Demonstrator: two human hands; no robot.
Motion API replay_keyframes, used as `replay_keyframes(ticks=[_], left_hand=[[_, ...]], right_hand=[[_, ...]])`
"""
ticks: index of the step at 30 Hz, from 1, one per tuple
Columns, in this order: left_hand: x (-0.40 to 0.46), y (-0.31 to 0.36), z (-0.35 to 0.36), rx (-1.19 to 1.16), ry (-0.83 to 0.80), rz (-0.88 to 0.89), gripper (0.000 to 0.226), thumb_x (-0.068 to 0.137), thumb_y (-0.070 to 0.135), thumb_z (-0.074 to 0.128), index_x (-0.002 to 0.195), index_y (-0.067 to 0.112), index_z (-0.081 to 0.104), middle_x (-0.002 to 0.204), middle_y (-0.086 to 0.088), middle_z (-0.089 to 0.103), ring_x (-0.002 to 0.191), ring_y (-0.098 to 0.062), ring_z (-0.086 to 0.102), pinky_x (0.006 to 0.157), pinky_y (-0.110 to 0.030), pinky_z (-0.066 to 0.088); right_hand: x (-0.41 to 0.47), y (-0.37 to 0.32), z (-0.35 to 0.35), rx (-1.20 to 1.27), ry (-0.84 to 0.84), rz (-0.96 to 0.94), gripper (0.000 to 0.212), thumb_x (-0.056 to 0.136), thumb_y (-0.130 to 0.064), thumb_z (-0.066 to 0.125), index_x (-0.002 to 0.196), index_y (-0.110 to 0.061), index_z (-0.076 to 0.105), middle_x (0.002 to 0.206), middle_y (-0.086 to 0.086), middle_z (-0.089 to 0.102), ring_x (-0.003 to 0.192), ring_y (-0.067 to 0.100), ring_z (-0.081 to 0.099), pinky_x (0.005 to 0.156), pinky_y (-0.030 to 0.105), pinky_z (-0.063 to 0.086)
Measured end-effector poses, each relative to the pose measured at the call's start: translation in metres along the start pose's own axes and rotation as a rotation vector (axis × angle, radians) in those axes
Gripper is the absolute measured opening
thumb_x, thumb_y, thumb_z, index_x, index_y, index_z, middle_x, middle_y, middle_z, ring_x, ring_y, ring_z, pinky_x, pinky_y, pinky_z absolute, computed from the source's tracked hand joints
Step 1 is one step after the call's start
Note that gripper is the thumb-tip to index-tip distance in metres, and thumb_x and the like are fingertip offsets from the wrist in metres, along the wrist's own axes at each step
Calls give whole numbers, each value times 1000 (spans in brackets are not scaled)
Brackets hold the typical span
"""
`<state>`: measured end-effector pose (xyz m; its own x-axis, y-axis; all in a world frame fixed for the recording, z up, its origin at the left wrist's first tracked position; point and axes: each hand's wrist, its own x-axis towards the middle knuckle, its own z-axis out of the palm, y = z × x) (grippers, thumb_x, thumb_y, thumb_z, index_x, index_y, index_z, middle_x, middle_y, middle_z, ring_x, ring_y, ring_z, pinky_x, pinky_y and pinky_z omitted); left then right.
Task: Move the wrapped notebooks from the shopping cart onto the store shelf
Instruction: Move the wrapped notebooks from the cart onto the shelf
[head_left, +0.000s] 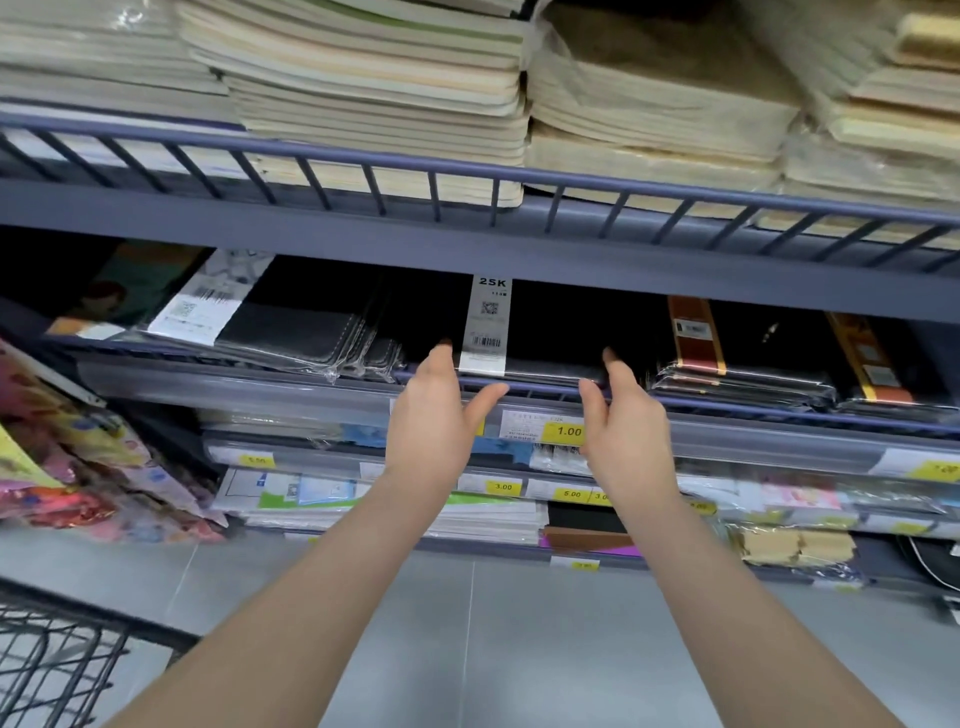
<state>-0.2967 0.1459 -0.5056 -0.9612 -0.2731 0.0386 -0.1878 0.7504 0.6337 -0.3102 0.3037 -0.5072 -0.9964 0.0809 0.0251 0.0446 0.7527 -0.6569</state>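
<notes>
A stack of black wrapped notebooks with a white "25K" band (540, 332) lies on the middle shelf, behind its front rail (727, 405). My left hand (434, 415) and my right hand (626, 421) are held up at the rail, one on each side of that stack, fingers apart and pointing into the shelf. Their fingertips reach the stack's front corners; I cannot tell if they touch it. Neither hand holds anything. A corner of the black wire shopping cart (57, 660) shows at the bottom left; its contents are out of view.
More wrapped black notebooks (291, 332) lie left of the stack, and others with orange bands (753, 358) lie right. Cream notebook stacks (374, 93) fill the upper shelf. Lower shelves carry price tags (566, 431). Colourful packs (78, 457) hang at left. Grey floor tiles lie below.
</notes>
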Motion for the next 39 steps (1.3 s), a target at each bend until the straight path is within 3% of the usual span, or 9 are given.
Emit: replay_keyframes(ticks=[8, 12, 15, 18, 22, 26, 29, 35, 39], left_hand=[[-1, 2, -1, -13, -38, -13, 57, 89, 40, 55, 129, 2, 37, 112, -14, 57, 76, -23, 53, 62, -34, 44], [0, 5, -9, 80, -127, -4, 63, 90, 43, 52, 133, 3, 32, 125, -17, 52, 96, -31, 58, 67, -35, 45], [-6, 11, -23, 120, -177, 52, 76, 91, 42, 50, 147, 8, 11, 156, -10, 13, 126, -28, 44, 91, -37, 44], [-21, 16, -45, 45, -176, 174, 74, 93, 39, 49, 149, 15, 7, 158, 2, 3, 134, -21, 36, 101, -35, 38], [-44, 9, -82, 89, -100, 194, 65, 93, 43, 44, 148, 26, 12, 156, 13, 10, 106, -18, 59, 87, -30, 44], [-57, -28, -123, 208, 36, 214, 59, 91, 47, 45, 144, 27, 26, 152, 14, 26, 79, -16, 65, 68, -29, 45], [-52, -59, -152, 238, 97, 188, 58, 89, 42, 52, 141, 24, 33, 151, 10, 28, 67, -16, 64, 66, -31, 48], [-23, -108, -181, 279, 81, 155, 69, 87, 49, 53, 144, 23, 25, 156, 5, 13, 75, -24, 65, 64, -32, 46], [2, -126, -190, 315, 70, 179, 80, 85, 56, 51, 147, 21, 15, 156, -3, 14, 107, -30, 58, 73, -37, 46]], right_hand=[[-2, -5, -2, -36, -27, 29, 47, 99, -28, 35, 144, -15, 29, 104, 14, 64, 87, 30, 62, 70, 35, 47], [0, -8, -8, -81, -112, 26, 52, 99, -29, 32, 147, -15, 19, 126, 17, 56, 100, 33, 59, 81, 39, 50], [-2, -10, -20, -47, -161, 39, 53, 99, -32, 32, 148, -19, 15, 132, 20, 51, 105, 38, 59, 88, 45, 50], [-17, -23, -39, -8, -187, -50, 52, 99, -30, 34, 147, -21, 19, 138, 16, 48, 118, 35, 53, 102, 39, 43], [-33, -49, -51, -7, -237, -223, 51, 98, -28, 38, 146, -20, 23, 153, -2, 25, 139, 11, 28, 108, 16, 19], [-41, -83, -41, -6, -298, -314, 55, 97, -34, 41, 147, -24, 21, 155, -7, 21, 140, 8, 24, 108, 16, 19], [-50, -107, -18, -5, -353, -344, 61, 95, -42, 42, 148, -31, 15, 156, -10, 14, 138, 12, 32, 111, 28, 28], [-59, -150, 38, -67, -312, -302, 70, 88, -55, 46, 144, -45, 5, 157, -13, 8, 97, 21, 64, 90, 40, 47], [-58, -163, 71, -105, -222, -266, 71, 86, -59, 47, 143, -47, 7, 157, -2, 11, 101, 26, 63, 86, 40, 49]])
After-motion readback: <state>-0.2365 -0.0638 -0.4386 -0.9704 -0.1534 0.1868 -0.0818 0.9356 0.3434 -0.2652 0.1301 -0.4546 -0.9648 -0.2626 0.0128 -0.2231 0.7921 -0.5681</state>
